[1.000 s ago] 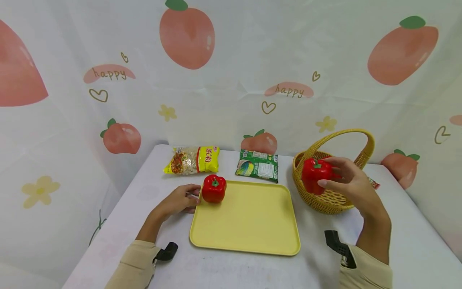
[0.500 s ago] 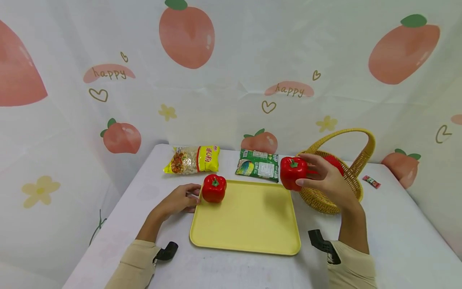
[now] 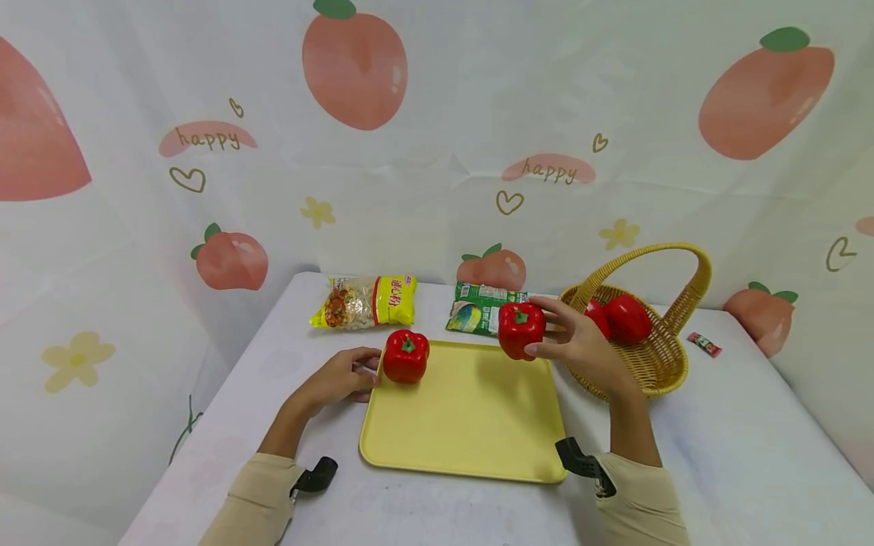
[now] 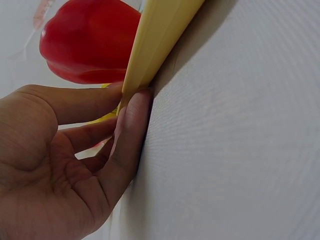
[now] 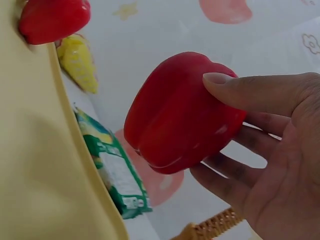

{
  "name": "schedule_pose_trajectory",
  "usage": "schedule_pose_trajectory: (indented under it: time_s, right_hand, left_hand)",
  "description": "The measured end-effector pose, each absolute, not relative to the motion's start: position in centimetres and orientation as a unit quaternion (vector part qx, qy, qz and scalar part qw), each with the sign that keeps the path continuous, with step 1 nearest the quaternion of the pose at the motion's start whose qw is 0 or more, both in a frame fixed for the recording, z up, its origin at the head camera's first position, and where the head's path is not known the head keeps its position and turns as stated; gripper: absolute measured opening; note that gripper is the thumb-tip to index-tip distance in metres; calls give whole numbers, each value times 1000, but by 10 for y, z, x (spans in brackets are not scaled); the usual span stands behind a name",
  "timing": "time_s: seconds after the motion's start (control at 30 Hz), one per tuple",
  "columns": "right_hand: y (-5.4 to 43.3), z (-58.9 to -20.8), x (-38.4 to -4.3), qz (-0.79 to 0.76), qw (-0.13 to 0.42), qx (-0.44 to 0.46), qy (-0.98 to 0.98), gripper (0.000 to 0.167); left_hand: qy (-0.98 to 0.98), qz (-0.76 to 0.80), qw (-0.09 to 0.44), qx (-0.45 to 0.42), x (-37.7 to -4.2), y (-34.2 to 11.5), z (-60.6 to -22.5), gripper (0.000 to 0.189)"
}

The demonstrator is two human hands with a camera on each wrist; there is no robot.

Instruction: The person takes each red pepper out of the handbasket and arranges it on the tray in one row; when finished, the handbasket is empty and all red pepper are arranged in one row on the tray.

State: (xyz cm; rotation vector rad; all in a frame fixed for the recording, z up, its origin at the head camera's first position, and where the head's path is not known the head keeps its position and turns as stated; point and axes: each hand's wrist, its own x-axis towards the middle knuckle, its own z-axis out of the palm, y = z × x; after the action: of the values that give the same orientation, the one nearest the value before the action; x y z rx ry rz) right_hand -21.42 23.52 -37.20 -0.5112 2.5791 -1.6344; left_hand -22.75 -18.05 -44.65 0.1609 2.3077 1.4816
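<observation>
The right hand (image 3: 586, 347) grips a red bell pepper (image 3: 520, 331), thumb on its near side and fingers along its far side. The pepper is aloft, stem up, over the far right part of the yellow tray (image 3: 464, 428), apart from the tray's surface. The left hand (image 3: 341, 375) pinches the tray's left rim between thumb and fingers. The tray's long axis runs left to right, and a second bell pepper (image 3: 406, 358) stands stem up in its far left corner, left of the held one and nearer the left hand. Beyond the tray lie a green packet (image 3: 471, 311) and, farther left, a yellow pasta bag (image 3: 362, 303). Just right of the tray, a wicker basket (image 3: 657, 385) holds more red produce (image 3: 627, 318); a small wrapped packet (image 3: 704, 344) lies right of it.
</observation>
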Motion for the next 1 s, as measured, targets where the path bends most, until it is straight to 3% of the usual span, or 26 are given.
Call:
schedule_pose_trajectory:
  time_s: [1.0]
  right_hand:
    - [183, -401, -226, -521, 75, -181, 830, 74]
  left_hand:
    - [818, 537, 196, 66, -228, -182, -448, 57]
